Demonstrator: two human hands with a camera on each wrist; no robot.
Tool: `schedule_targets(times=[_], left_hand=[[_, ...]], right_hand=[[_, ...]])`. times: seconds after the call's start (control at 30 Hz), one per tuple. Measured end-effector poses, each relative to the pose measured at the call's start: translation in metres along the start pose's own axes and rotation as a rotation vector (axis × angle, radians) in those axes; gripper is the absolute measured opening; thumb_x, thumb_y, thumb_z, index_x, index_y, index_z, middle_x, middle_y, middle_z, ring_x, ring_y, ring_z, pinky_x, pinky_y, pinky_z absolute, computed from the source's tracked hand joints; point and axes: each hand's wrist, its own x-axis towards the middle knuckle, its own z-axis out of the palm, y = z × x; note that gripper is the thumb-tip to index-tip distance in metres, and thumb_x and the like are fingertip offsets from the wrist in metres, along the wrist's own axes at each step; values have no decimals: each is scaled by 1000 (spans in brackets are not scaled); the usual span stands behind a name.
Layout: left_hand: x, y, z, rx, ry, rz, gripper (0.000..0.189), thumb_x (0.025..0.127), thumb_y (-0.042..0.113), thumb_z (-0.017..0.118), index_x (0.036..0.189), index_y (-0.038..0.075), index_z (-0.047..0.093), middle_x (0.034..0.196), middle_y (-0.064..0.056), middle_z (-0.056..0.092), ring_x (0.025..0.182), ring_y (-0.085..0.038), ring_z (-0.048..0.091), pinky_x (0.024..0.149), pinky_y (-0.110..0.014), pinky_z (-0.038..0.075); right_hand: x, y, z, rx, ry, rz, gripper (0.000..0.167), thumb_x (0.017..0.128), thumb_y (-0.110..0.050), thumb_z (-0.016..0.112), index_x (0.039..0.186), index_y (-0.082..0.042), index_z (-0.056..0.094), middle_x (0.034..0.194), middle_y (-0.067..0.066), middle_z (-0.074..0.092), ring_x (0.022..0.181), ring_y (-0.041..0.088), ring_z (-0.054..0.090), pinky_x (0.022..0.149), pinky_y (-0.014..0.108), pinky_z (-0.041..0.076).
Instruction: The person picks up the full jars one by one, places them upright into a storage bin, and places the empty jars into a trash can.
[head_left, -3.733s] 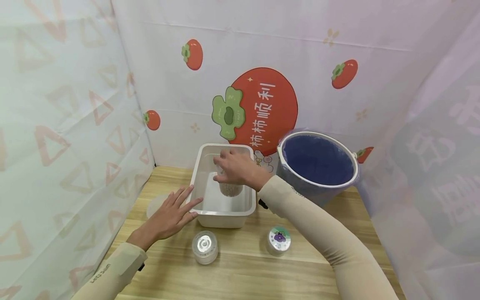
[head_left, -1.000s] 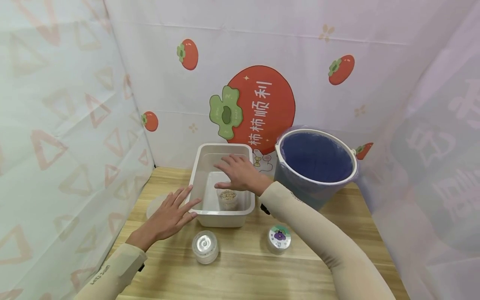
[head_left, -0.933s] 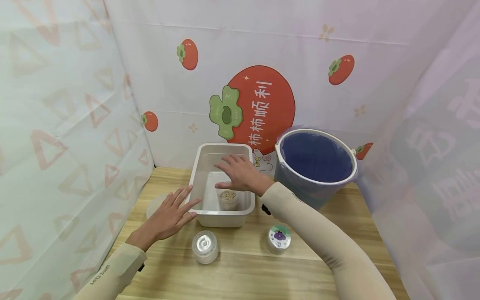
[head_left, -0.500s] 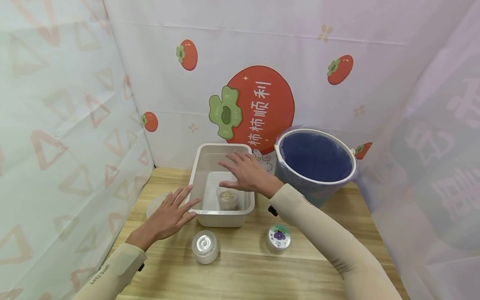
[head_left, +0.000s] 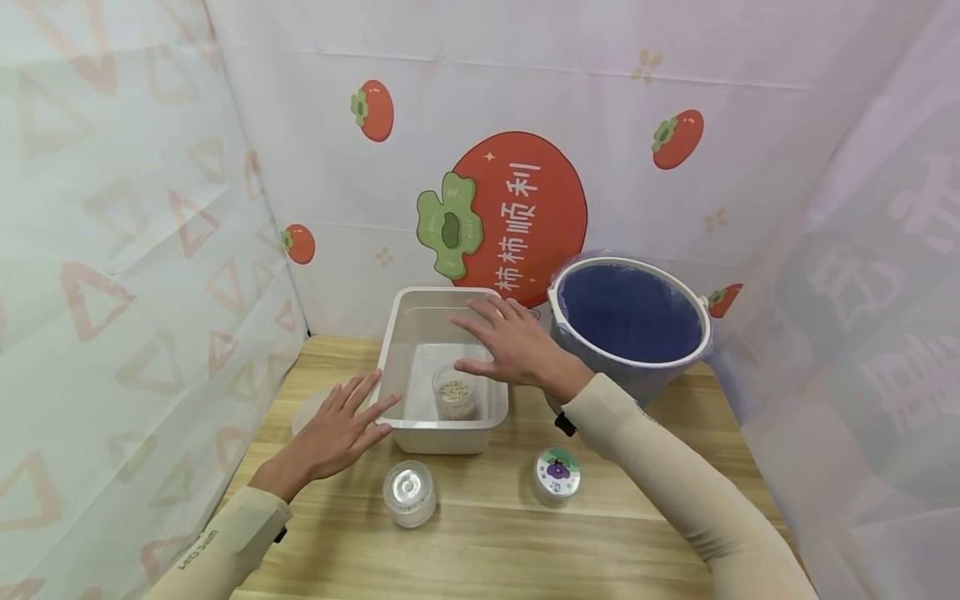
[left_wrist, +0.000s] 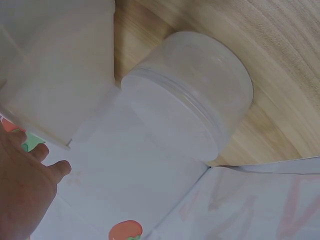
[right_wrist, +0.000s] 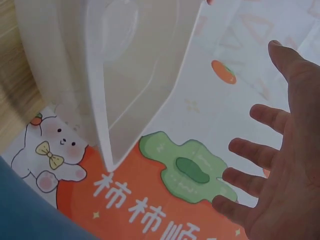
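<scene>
A white rectangular bin (head_left: 442,442) stands on the table. Inside, towards its front right, a clear plastic jar (head_left: 455,408) holds small round beige beans or beads. My left hand (head_left: 333,432) lies at the bin's left rim with fingers spread. Over the bin's right rim hovers my right hand (head_left: 517,346), fingers stretched out and nothing held. The right wrist view shows that palm (right_wrist: 295,150) apart from the bin wall (right_wrist: 95,85). Under my left hand, in the left wrist view, is a clear jar with a white lid (left_wrist: 200,90), mostly hidden in the head view.
A blue bucket (head_left: 633,312) with a white rim and plastic liner stands right of the bin. In front are a clear lidded jar (head_left: 409,496) and a jar with a purple-and-green label on its lid (head_left: 557,472). Printed cloth walls (head_left: 337,167) enclose the table (head_left: 495,542).
My right hand, earlier gripping the jar in the bin, has let go and drawn back to the right. The jar now stands on the bin's floor. My left hand has stayed at the rim.
</scene>
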Motion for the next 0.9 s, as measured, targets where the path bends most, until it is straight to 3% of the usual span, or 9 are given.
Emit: schedule_targets(times=[0.43, 0.67, 0.9], left_hand=[[-7, 4, -4, 29, 61, 30, 55, 112, 39, 59, 165, 28, 50, 179, -18, 27, 161, -50, 30, 125, -76, 26], [-12, 14, -8, 49, 59, 44, 57, 112, 42, 59, 166, 28, 49, 180, -18, 25, 163, -48, 26, 125, -77, 26], [-17, 26, -9, 61, 96, 86, 57, 110, 42, 62, 164, 29, 52, 178, -20, 29, 162, -50, 27, 123, -78, 28]], right_hand=[[-28, 13, -9, 41, 33, 54, 79, 103, -67, 62, 169, -27, 43, 176, 12, 38, 165, 40, 29, 135, 62, 23], [-46, 28, -14, 92, 55, 96, 81, 102, -65, 64, 169, -25, 43, 177, 13, 36, 168, 40, 22, 136, 64, 18], [-67, 48, -16, 90, 81, 149, 82, 101, -64, 66, 169, -25, 42, 177, 17, 35, 168, 44, 21, 135, 65, 17]])
